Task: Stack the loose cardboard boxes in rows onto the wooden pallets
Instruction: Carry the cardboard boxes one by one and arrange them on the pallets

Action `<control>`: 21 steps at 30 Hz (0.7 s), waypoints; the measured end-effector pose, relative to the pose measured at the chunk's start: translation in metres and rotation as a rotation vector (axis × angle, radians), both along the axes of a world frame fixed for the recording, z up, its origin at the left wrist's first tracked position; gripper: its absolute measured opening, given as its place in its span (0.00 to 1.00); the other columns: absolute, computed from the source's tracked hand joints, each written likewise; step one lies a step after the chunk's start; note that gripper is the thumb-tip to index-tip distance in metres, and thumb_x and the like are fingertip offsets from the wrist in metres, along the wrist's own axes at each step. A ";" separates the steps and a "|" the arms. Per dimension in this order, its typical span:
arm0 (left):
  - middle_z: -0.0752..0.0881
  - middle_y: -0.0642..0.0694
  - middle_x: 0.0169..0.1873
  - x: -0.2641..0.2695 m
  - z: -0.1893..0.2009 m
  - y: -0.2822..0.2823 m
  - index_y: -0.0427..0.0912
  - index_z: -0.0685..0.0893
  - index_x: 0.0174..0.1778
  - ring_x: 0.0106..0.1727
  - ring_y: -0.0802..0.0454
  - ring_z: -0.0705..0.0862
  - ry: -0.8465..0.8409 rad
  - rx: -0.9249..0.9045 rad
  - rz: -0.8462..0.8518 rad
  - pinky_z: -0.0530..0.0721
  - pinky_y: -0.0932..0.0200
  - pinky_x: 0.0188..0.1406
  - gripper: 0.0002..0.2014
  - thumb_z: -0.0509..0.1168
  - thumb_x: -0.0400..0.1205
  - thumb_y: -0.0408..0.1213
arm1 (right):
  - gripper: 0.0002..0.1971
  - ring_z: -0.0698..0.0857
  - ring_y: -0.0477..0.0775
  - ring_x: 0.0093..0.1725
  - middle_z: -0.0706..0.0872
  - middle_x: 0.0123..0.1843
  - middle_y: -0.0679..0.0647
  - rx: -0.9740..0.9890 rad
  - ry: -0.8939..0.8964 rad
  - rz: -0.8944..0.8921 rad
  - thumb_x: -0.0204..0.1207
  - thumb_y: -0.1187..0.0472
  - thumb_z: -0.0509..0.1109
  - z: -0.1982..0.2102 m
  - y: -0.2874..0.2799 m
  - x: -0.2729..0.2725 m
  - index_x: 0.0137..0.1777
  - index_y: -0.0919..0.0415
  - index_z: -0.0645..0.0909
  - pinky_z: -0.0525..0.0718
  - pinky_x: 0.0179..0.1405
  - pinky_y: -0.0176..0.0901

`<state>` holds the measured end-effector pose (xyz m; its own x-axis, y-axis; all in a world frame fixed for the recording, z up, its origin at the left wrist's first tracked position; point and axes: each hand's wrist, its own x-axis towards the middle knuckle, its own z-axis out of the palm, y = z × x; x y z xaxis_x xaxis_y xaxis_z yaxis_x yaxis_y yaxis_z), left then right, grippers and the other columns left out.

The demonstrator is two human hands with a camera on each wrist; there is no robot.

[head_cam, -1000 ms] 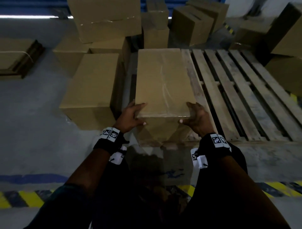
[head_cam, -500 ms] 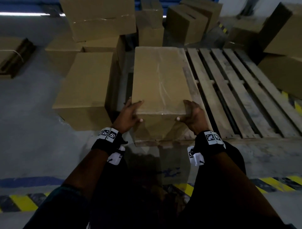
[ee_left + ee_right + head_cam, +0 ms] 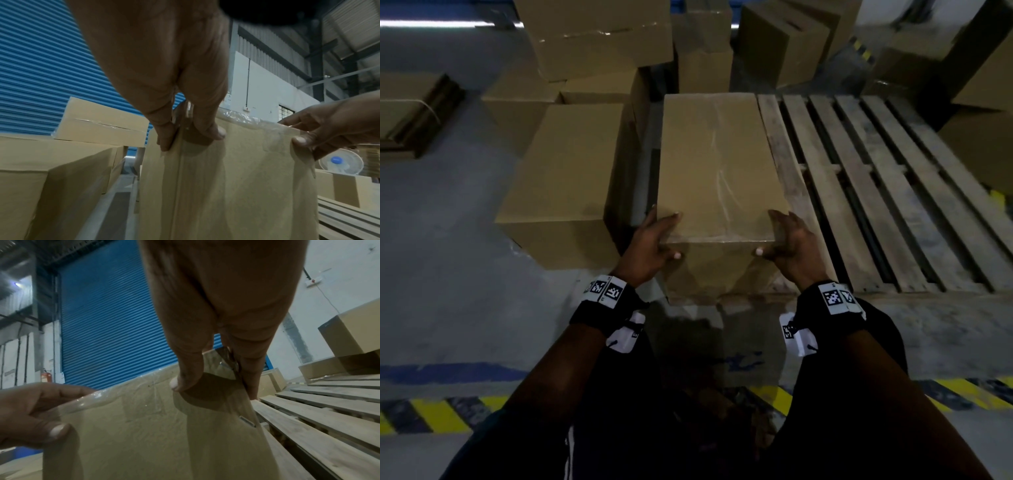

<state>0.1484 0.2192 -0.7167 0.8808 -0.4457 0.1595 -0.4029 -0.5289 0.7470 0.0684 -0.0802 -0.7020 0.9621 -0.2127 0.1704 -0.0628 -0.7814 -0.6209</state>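
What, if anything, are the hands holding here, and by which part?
Both hands, left hand and right hand, grip the tall brown cardboard box at its near top corners.

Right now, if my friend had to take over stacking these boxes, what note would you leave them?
Left hand and right hand each grip a near corner of the held box.
The held box sits along the wooden pallet's left edge, hands not yet off.
The rest of the pallet's slats are bare.
Loose boxes wait on the floor to the left, more behind and to the right.
Left: let go, then fetch the others and fill the rows.
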 end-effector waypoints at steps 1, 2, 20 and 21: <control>0.64 0.37 0.81 0.000 0.000 0.001 0.44 0.73 0.78 0.82 0.42 0.64 0.003 0.008 0.000 0.66 0.47 0.80 0.39 0.79 0.70 0.29 | 0.41 0.74 0.62 0.74 0.76 0.75 0.64 0.000 -0.004 0.006 0.63 0.60 0.85 -0.001 -0.001 0.000 0.78 0.60 0.74 0.62 0.69 0.25; 0.64 0.38 0.81 0.000 -0.001 0.001 0.45 0.73 0.79 0.82 0.42 0.63 -0.001 0.018 0.002 0.67 0.46 0.80 0.39 0.79 0.70 0.30 | 0.41 0.74 0.62 0.75 0.76 0.75 0.64 0.003 -0.012 0.013 0.63 0.61 0.85 -0.002 -0.002 0.001 0.77 0.61 0.74 0.58 0.67 0.17; 0.64 0.42 0.82 -0.045 0.123 0.001 0.44 0.62 0.84 0.82 0.45 0.65 0.289 -0.077 0.221 0.71 0.40 0.76 0.50 0.61 0.71 0.73 | 0.36 0.73 0.67 0.75 0.66 0.81 0.65 0.051 0.301 0.064 0.78 0.57 0.74 0.160 0.038 -0.010 0.82 0.60 0.64 0.74 0.70 0.49; 0.65 0.43 0.82 -0.049 0.145 0.004 0.44 0.62 0.84 0.81 0.45 0.66 0.299 -0.085 0.215 0.73 0.39 0.74 0.51 0.61 0.72 0.74 | 0.35 0.74 0.67 0.74 0.68 0.79 0.66 0.071 0.274 0.082 0.78 0.58 0.74 0.183 0.047 -0.013 0.82 0.62 0.64 0.74 0.70 0.50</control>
<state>0.0994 0.2229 -0.5721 0.9661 -0.2417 -0.0904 -0.0468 -0.5084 0.8599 0.0554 -0.0327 -0.5191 0.9848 -0.1340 -0.1104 -0.1736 -0.7457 -0.6433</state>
